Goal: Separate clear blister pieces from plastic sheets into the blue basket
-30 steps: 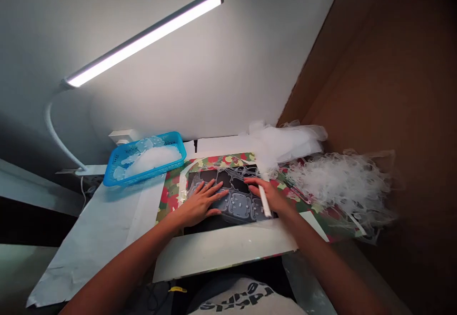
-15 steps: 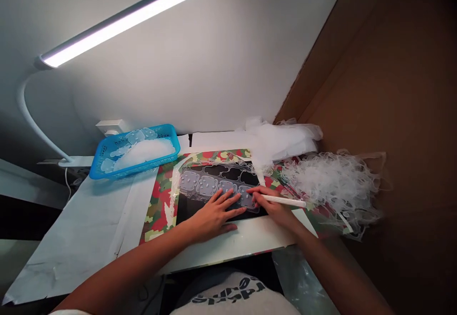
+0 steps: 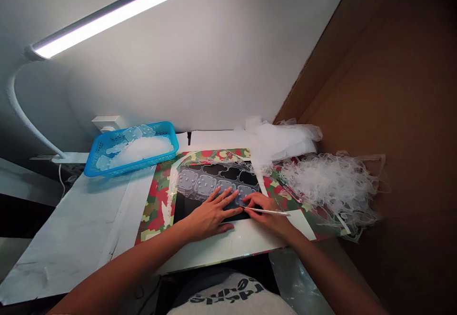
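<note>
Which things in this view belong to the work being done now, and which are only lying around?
Seemingly in use:
white pen-shaped tool, in the right hand
patterned translucent sheet, under the left hand
black surface beneath it

Apparently just lying about:
blue basket with translucent pieces
heap of tangled white strands
crumpled white translucent material

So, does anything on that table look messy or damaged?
Yes: a tangled heap of translucent strands sprawls over the right end of the camouflage-patterned board. A ragged white patch, perhaps wear, interrupts the board's pattern left of the black sheet.
</note>
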The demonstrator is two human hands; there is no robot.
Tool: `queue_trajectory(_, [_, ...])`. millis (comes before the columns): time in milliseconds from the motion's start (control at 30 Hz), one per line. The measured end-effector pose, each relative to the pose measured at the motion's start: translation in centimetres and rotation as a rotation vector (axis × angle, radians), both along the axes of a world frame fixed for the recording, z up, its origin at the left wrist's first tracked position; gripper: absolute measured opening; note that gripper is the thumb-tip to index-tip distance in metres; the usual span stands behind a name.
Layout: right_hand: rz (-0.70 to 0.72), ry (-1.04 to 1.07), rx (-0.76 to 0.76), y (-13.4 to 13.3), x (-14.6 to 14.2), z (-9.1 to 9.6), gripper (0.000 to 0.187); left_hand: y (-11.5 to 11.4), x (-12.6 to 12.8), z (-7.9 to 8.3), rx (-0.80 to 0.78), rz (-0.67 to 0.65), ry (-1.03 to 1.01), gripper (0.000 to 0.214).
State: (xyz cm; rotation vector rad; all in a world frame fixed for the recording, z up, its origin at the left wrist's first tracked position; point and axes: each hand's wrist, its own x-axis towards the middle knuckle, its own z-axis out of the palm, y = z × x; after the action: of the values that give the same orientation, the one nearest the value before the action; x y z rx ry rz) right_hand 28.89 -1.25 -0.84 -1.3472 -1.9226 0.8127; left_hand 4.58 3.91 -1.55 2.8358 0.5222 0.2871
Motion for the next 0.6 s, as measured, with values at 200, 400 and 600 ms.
queue_trajectory(200, [-0.020, -0.026, -0.002, 0.0, -0.3, -0.1, 0.015, 0.2, -0.1, -0.3, -0.010, 0.007, -0.031, 0.057])
queue_trajectory(400, [-0.027, -0.076, 0.065, -0.3, -0.5, -0.1, 0.017, 0.2, -0.1, -0.1, -0.037, 0.009, -0.018, 0.058])
queue_trajectory(600, [0.009, -0.175, 0.231, -0.8, -1.3, -1.4, 0.015, 0.2, -0.1, -0.2, -0.041, 0.008, -0.011, 0.059])
